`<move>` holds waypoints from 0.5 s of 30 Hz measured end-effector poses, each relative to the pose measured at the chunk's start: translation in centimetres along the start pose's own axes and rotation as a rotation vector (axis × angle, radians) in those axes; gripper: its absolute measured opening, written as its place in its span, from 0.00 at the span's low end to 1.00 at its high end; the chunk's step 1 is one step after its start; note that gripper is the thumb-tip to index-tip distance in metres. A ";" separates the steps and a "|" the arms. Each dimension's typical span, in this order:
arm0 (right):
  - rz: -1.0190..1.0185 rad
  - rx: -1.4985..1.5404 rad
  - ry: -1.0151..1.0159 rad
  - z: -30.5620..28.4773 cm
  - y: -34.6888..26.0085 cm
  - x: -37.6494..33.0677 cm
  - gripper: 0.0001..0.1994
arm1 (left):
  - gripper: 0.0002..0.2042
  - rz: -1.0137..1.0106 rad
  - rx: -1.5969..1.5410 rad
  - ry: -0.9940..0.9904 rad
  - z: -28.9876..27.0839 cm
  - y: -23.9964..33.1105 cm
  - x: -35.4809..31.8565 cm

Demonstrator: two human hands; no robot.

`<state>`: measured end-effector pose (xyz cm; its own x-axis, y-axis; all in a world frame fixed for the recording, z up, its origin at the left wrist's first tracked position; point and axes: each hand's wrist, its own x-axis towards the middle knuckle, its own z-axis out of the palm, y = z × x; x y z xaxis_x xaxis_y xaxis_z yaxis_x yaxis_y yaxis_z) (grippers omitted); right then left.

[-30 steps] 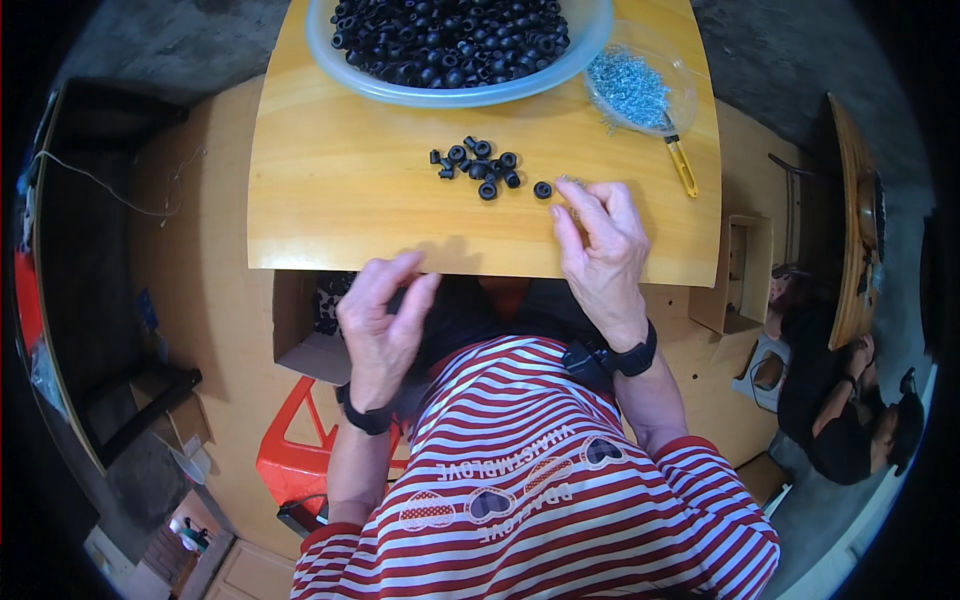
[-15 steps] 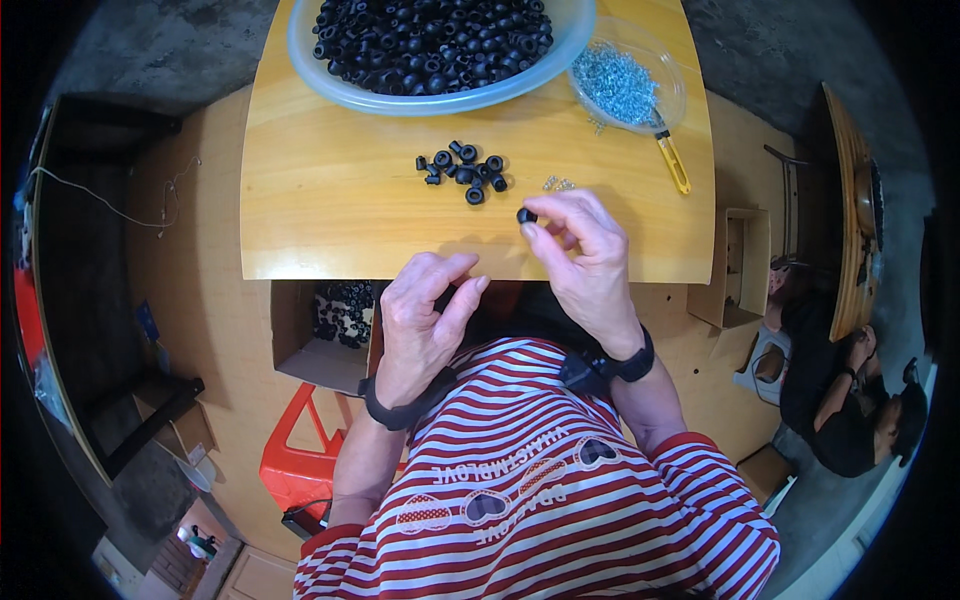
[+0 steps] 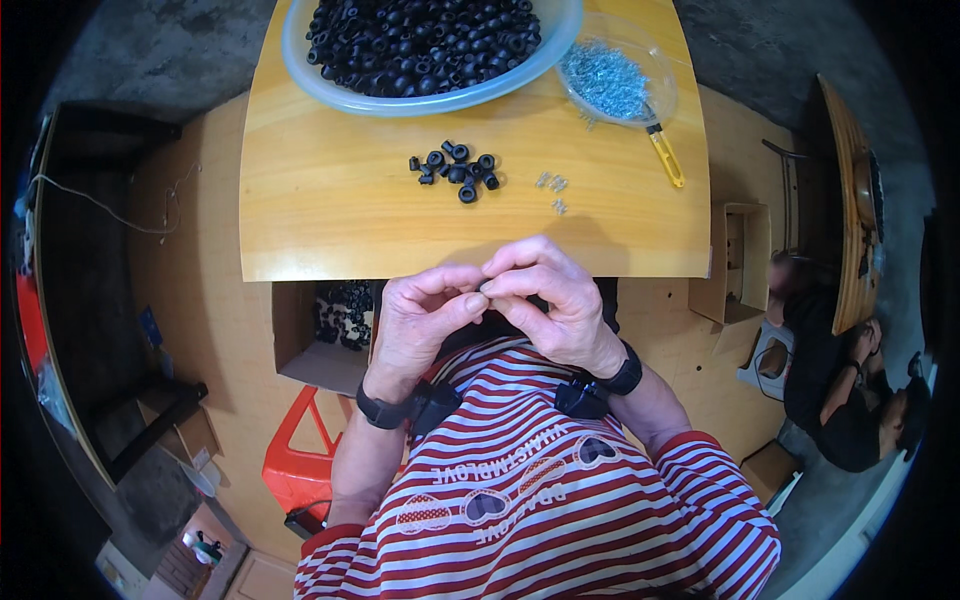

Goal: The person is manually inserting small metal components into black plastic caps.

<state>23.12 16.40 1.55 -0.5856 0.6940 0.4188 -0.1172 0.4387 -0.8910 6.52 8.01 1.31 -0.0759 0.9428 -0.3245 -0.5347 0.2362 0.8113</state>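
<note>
Having lifted a black ring off the bench [image 3: 330, 215], we now pinch it between both hands' fingers [image 3: 478, 300].

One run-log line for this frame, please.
left hand: fingertips meeting right's | right hand: pinching, item hidden | loose black rubber rings: on wooden table | bowl: full of rings

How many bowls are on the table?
2: a big bowl of black rings at the far edge, and a small bowl of metal bits to its right.
</note>
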 end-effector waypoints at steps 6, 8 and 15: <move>0.252 0.027 0.040 0.5 -0.9 0.0 0.14 | 0.09 0.077 0.032 0.064 -0.1 0.0 -0.1; 0.117 -0.072 0.009 0.6 -0.3 -0.3 0.16 | 0.09 0.056 0.068 0.092 0.1 -0.1 -0.1; 0.098 -0.034 -0.098 -0.2 0.0 -0.1 0.15 | 0.10 -0.051 0.027 0.040 -0.5 -0.2 -0.2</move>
<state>23.28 16.44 1.56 -0.6685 0.6761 0.3098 -0.0298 0.3919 -0.9195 6.18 7.64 0.98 -0.0826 0.9195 -0.3843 -0.5159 0.2905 0.8059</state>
